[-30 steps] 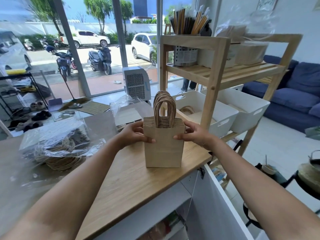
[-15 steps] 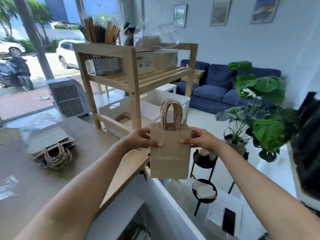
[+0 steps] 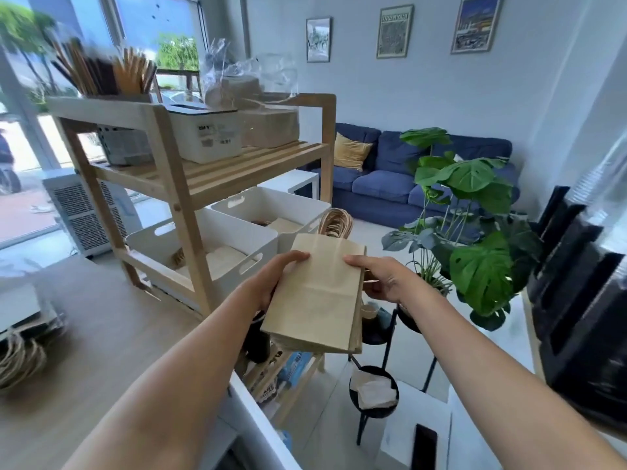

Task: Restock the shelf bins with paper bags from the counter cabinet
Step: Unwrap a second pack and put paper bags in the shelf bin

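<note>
A flat stack of brown paper bags (image 3: 317,296) with twisted paper handles hangs in the air, tilted back, beyond the counter's right end. My left hand (image 3: 274,278) grips its left edge and my right hand (image 3: 381,278) grips its right edge. Just behind the stack, two white bins sit on the middle level of the wooden shelf (image 3: 190,184): the near bin (image 3: 217,242) and the far bin (image 3: 271,212). Both hold some brown paper goods. The bags' handles point toward the far bin.
The wooden counter (image 3: 101,334) lies at left, with a bundle of handled bags (image 3: 20,357) at its left edge. A white cabinet door (image 3: 258,418) stands open below. A monstera plant (image 3: 468,212), black plant stands (image 3: 373,391) and a dark object (image 3: 576,300) crowd the right.
Both hands carried the bag stack off the counter, rightward and forward toward the shelf bins, and tipped it from upright to leaning back. My view turned to the right.
</note>
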Demonstrator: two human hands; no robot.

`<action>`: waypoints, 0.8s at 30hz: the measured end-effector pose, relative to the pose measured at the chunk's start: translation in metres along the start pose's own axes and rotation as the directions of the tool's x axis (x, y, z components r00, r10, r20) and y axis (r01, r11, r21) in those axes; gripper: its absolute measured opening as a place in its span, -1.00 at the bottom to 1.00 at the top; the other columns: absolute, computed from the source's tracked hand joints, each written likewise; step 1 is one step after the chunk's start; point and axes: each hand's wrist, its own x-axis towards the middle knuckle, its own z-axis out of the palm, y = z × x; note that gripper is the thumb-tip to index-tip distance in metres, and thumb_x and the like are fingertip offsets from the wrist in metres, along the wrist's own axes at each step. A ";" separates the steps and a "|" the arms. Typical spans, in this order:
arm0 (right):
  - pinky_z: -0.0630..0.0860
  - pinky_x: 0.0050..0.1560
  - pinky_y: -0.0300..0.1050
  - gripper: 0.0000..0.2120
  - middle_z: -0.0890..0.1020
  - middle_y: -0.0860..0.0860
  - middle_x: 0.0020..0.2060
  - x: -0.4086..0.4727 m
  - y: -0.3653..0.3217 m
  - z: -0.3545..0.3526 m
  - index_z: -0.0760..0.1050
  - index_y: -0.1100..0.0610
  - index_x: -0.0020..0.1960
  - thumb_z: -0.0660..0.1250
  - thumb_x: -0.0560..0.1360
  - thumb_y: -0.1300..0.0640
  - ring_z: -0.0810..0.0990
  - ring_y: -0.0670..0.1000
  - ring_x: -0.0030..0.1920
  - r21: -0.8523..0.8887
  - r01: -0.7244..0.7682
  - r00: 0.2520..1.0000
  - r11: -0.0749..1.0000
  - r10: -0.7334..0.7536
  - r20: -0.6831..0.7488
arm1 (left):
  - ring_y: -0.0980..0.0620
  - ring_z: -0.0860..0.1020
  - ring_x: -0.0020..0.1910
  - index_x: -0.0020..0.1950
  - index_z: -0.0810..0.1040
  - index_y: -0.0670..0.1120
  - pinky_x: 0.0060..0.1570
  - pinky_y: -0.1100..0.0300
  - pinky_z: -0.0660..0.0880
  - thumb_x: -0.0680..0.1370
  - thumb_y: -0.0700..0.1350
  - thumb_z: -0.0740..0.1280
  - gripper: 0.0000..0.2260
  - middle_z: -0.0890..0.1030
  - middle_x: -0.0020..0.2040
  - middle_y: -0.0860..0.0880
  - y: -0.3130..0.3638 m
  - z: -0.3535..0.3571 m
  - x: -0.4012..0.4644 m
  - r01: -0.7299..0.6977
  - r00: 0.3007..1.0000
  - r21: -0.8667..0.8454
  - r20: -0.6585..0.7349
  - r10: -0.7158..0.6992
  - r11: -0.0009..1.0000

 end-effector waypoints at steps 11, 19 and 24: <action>0.45 -0.20 -0.23 -0.67 0.55 0.01 -0.43 0.095 -0.054 0.034 0.46 0.12 -0.25 0.48 0.35 -0.10 0.50 -0.03 -0.35 0.071 -0.167 0.986 0.983 0.167 -0.005 | -0.09 0.68 -0.11 0.29 0.55 -0.12 -0.01 0.04 0.60 0.38 0.15 0.47 -0.43 0.70 0.01 -0.13 0.055 -0.051 0.072 0.005 0.998 0.071 0.069 -0.010 0.997; 0.50 -0.28 -0.12 -0.47 0.58 0.08 -0.21 0.138 -0.087 0.051 0.47 0.19 0.04 0.19 0.50 -0.29 0.56 0.04 -0.25 0.206 -0.123 0.990 0.971 0.134 -0.039 | -0.07 0.64 -0.23 0.27 0.52 -0.14 -0.28 0.14 0.57 0.45 0.06 0.43 -0.54 0.67 -0.12 -0.13 0.080 -0.077 0.113 -0.035 0.999 -0.157 -0.045 0.028 0.987; 0.51 -0.21 -0.06 -0.48 0.55 0.10 -0.05 0.166 -0.084 0.043 0.41 0.16 0.31 0.12 0.57 -0.22 0.55 0.07 -0.11 0.311 -0.080 0.990 0.947 0.112 -0.087 | -0.09 0.62 -0.19 0.23 0.51 -0.15 -0.27 0.12 0.54 0.48 0.04 0.42 -0.59 0.65 -0.10 -0.14 0.088 -0.084 0.134 -0.068 0.983 -0.276 -0.180 0.018 0.959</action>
